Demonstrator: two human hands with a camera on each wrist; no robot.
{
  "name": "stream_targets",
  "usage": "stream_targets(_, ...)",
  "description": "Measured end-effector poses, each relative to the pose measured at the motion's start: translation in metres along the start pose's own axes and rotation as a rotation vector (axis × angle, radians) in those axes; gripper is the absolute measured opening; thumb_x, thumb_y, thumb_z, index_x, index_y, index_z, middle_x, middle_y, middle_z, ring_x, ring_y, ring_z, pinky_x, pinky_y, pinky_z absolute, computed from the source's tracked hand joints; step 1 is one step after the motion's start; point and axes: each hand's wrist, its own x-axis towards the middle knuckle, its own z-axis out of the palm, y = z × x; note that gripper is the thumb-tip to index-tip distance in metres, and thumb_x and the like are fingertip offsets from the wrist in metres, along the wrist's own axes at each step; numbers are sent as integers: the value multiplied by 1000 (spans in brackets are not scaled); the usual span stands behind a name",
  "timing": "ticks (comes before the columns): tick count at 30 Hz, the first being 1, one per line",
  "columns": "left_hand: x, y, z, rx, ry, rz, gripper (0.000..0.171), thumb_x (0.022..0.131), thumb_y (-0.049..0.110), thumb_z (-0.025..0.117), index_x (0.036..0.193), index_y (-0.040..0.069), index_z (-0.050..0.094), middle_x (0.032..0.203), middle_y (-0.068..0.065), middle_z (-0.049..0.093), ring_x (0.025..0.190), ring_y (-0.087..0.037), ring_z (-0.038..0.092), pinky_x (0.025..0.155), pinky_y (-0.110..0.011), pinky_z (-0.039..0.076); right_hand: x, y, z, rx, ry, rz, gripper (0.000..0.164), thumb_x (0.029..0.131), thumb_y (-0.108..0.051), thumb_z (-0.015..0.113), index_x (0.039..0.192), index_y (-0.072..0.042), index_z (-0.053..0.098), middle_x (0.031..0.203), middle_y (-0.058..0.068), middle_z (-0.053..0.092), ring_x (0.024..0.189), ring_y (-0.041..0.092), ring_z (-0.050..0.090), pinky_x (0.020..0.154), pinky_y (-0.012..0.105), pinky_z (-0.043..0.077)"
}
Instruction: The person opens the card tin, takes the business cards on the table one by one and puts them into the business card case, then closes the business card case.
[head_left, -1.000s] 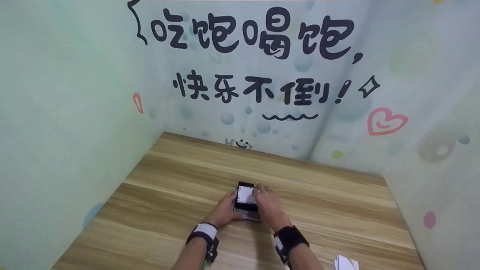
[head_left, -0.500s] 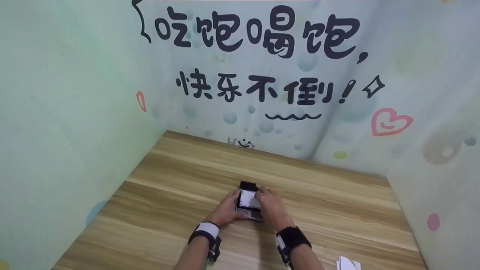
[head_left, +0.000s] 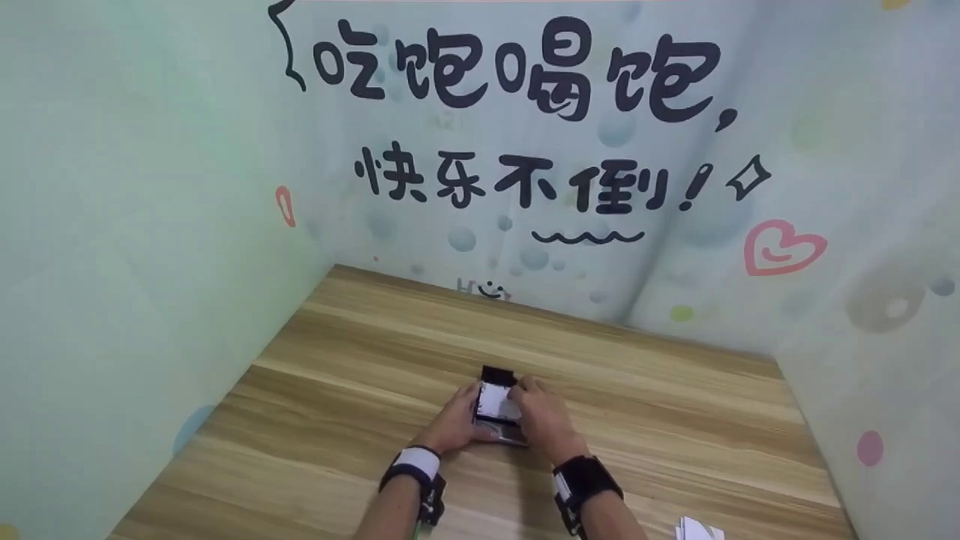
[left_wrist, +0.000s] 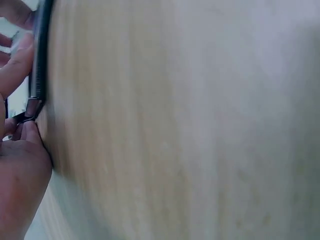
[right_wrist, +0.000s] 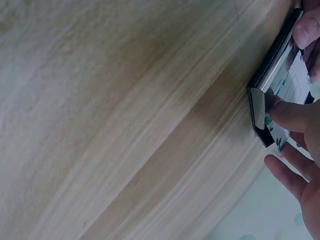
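My left hand [head_left: 454, 421] grips the left side of a small black-and-silver case, like a card holder, near the middle of the table. Its black flap [head_left: 497, 375] stands out at the far end. A white card [head_left: 495, 401] with a dark leafy print lies over the case. My right hand [head_left: 549, 420] pinches the card at its right edge. In the right wrist view the right thumb presses on the printed card [right_wrist: 296, 82], beside the case's dark edge [right_wrist: 272, 55]. The left wrist view shows mostly the case's edge [left_wrist: 42, 55] and fingers around it.
A small stack of white cards or papers [head_left: 697, 529] lies at the table's front right. The wood-grain table [head_left: 360, 360] is bounded by printed fabric walls [head_left: 150, 225] at left, back and right. Both wrists wear strapped cameras.
The white card has slid toward me over the case, baring more of the black flap at the far end. Both hands keep their hold, and the head view has shifted slightly.
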Motion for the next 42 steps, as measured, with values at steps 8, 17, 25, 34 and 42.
stream_targets(8,5,5,4,-38,10,-1,95,65,14,80,141,-6,26,143,-25,29,133,-36,28,113,-46,22,-4,8,-3,79,-29,13,40,61,6,73,97,-10,66,102,6,60,90,22,59,77,33,53)
stream_targets(17,5,6,7,13,-9,-59,96,66,16,80,142,-5,24,147,-27,22,136,-38,23,113,-47,21,-10,7,-5,139,-113,74,42,66,6,70,103,-10,66,104,7,61,92,24,60,77,35,54)
stream_targets(25,4,8,4,33,-11,-78,93,68,20,79,143,0,27,148,-22,23,137,-36,23,113,-45,21,-13,0,-1,52,-92,-50,40,65,8,67,102,-8,67,105,6,60,97,26,59,81,37,53)
stream_targets(34,0,3,2,-1,-18,-49,95,69,18,79,143,-3,24,148,-26,21,137,-40,19,113,-49,18,-17,-6,2,38,-96,-74,42,65,5,67,105,-10,65,102,5,62,96,25,58,81,37,52)
stream_targets(42,-2,-1,2,-51,-3,-46,96,68,18,79,143,-2,23,148,-26,21,137,-38,22,113,-45,22,-23,-12,2,58,-127,-36,48,68,3,64,115,-6,61,105,8,62,99,26,59,87,38,51)
